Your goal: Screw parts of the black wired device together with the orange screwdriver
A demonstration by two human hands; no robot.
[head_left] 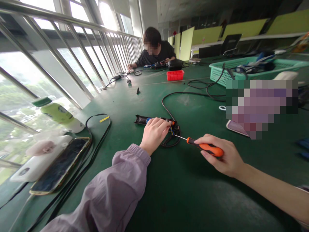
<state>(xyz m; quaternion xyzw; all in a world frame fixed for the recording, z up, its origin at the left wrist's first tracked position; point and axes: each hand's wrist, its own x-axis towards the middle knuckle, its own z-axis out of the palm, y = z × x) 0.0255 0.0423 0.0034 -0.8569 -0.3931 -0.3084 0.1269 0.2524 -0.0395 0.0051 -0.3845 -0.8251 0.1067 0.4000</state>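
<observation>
My right hand (223,156) grips an orange-and-black screwdriver (210,149), its thin shaft pointing left. The tip reaches small blue and yellow wires (172,131) at the end of a long black corded device (141,119). Closed over that device is my left hand (155,133), which presses it on the green table and hides its middle. A blue part shows beside the fingers, and an orange part sits near the wires. From the wired end a black cord (166,96) curves away to the right; some of it loops beneath. What kind of device it is I cannot make out.
Phone (60,166), white power bank (36,166), bottle (61,114) and black cable (101,141) lie left, beside the railing (72,29). Ahead are a red basket (175,75) and a person (156,48) working. A green basket (217,73) stands right, near a blurred-out patch.
</observation>
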